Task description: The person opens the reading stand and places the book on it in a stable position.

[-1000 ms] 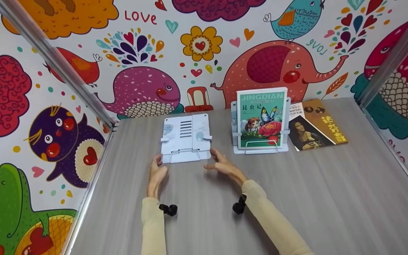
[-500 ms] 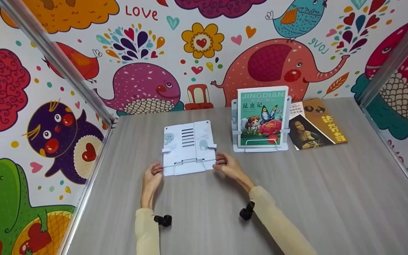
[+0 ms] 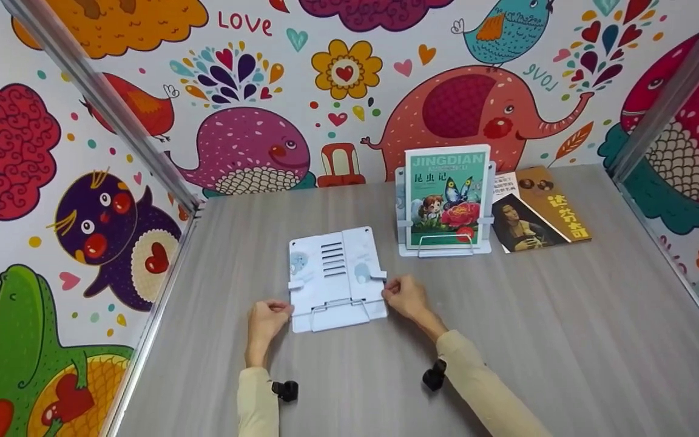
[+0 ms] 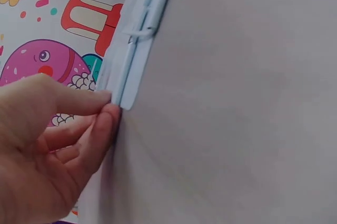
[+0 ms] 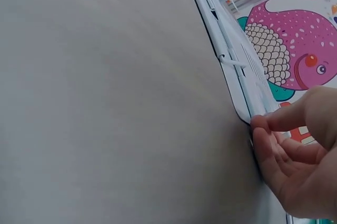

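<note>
A white folding book stand point(image 3: 336, 273) with slots, side clips and a wire page holder lies folded on the table in the head view. At its left edge, near the front corner, my left hand point(image 3: 269, 321) pinches the panel between thumb and fingers. On the opposite edge my right hand point(image 3: 410, 297) pinches it the same way. The left wrist view has the left hand point(image 4: 58, 140) at the stand's edge point(image 4: 126, 66), fingers partly curled. Thumb and fingertips of the right hand point(image 5: 300, 150) meet on the stand's rim point(image 5: 231, 77) in the right wrist view.
A second stand point(image 3: 401, 240) stands upright behind on the right, bearing a green insect book point(image 3: 446, 200). Beside it, books with a brown cover point(image 3: 550, 206) lie on the grey table point(image 3: 537, 340). Metal frame posts point(image 3: 101, 103) and printed walls enclose the table.
The folded stand has slid toward the front and slightly right, with both hands moving along with it. Fingers that were loosely spread at its edges now pinch them.
</note>
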Action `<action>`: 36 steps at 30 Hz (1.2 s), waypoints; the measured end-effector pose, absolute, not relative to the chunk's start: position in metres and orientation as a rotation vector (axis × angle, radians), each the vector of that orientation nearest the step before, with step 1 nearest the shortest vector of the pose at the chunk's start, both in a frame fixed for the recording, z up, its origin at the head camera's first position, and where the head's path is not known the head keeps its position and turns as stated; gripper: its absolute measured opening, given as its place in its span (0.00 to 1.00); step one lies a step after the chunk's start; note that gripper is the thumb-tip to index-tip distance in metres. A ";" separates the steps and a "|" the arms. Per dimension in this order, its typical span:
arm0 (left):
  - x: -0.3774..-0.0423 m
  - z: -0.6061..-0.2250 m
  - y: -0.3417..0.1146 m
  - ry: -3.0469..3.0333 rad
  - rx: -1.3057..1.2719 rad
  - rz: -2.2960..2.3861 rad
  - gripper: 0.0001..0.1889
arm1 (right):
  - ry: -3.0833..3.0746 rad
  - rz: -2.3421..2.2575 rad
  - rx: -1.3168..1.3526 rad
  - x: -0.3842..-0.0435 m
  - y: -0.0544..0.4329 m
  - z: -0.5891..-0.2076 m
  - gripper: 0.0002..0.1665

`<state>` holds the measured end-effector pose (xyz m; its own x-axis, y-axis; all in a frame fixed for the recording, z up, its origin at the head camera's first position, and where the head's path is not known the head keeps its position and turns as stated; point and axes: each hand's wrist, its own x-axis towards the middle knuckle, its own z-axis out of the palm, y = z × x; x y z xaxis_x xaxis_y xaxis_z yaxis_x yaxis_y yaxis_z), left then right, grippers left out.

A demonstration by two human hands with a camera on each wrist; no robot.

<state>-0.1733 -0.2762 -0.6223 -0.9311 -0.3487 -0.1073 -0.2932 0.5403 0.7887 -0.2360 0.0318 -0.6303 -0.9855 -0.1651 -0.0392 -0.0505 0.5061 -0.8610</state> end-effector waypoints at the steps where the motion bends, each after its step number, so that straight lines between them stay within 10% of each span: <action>1: -0.171 -0.622 -0.276 -2.713 0.565 -1.402 0.09 | 2.645 -1.475 -0.180 -0.234 0.034 -0.630 0.03; 36: -0.155 -0.614 -0.229 -3.074 0.193 -1.925 0.06 | 2.443 -1.448 -0.216 -0.173 0.136 -0.622 0.06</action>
<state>-0.1552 -0.2289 -0.6136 -0.8768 0.1649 -0.4517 -0.3345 0.4658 0.8193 -0.1733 0.1359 -0.6218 -0.9459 -0.2744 -0.1732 0.0202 0.4828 -0.8755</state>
